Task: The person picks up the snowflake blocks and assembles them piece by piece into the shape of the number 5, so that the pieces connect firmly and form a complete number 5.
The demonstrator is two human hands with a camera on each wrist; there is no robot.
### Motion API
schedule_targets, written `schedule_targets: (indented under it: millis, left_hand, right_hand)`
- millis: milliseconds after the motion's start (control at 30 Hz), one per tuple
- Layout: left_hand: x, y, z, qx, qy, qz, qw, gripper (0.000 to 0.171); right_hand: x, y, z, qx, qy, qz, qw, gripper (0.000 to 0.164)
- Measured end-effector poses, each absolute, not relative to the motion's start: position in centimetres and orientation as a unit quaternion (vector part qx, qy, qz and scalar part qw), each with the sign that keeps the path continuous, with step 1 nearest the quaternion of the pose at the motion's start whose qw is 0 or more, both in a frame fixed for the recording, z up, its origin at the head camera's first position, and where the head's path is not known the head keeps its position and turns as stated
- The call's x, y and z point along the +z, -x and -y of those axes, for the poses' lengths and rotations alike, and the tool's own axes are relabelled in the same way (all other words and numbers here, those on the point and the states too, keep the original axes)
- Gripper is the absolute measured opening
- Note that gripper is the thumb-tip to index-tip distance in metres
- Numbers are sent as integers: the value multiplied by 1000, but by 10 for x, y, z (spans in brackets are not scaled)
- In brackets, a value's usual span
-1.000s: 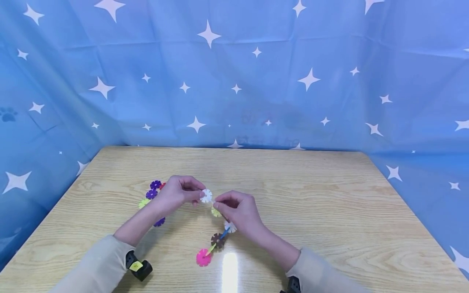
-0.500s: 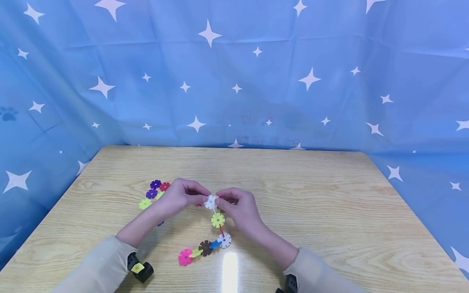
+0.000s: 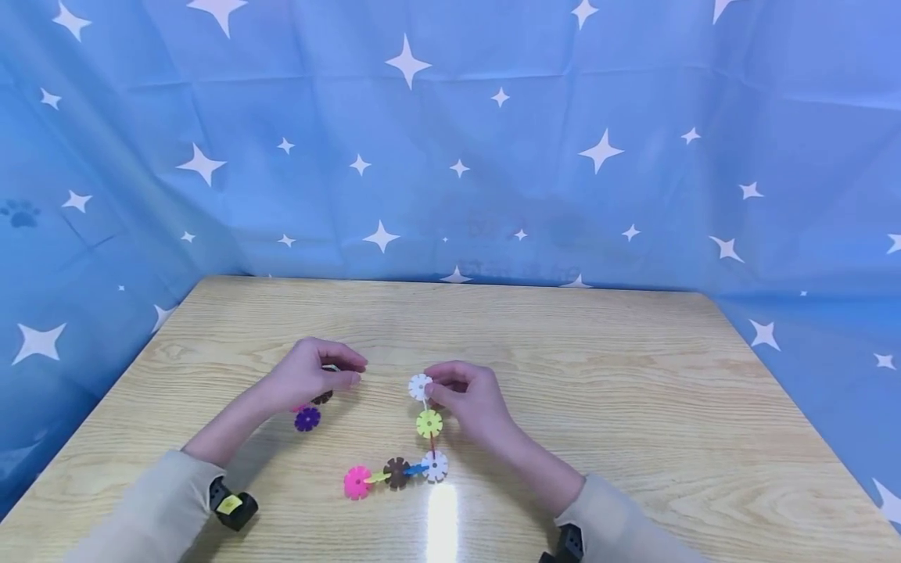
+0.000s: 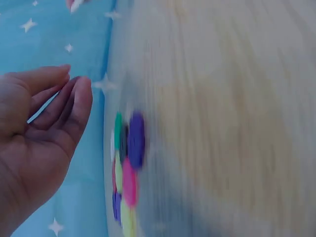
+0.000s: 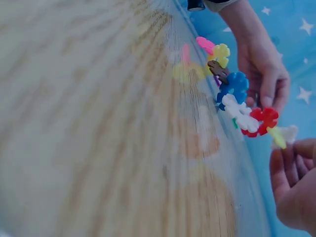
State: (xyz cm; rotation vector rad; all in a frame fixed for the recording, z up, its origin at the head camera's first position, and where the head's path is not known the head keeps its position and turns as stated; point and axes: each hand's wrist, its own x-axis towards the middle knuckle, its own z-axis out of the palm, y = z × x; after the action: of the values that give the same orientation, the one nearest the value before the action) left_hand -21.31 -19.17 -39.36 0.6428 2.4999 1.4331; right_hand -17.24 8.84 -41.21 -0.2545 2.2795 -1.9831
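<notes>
A chain of plastic snowflake discs hangs from my right hand, whose thumb and fingers pinch the white disc at its top end. Below that disc come a yellow-green disc, a red one seen edge-on and another white one. From there the chain bends left through blue, brown and yellow-green to a pink disc. My left hand holds nothing, its fingers loosely bent over the loose discs at the left. In the left wrist view, thumb and fingertips of the left hand stand apart.
Loose snowflake discs lie beneath and beside the left hand, among them a purple disc and a pink disc; the hand hides most of them in the head view. A starry blue cloth rises behind the wooden table.
Both hands came together at the top white disc half a second ago. The left hand has since let go and moved left over the loose discs. The chain swung left and straightened below the right hand.
</notes>
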Motion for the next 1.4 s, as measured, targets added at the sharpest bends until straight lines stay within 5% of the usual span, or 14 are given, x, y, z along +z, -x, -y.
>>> schedule_targets:
  millis: [367,1033,1400]
  left_hand:
    - [-403,227,212,381,-185,-904,65,25]
    - [-402,225,201,373,-208,-897,115,27]
    - [-408,218,196,407,-243,-879,51,10]
  right_hand:
    - [-411,170,-87,-664,82,-741,58,21]
    - [-411,168,-88,-654,75,-751,45,20]
    - [-414,168,-88,-653,73,-752,45,19]
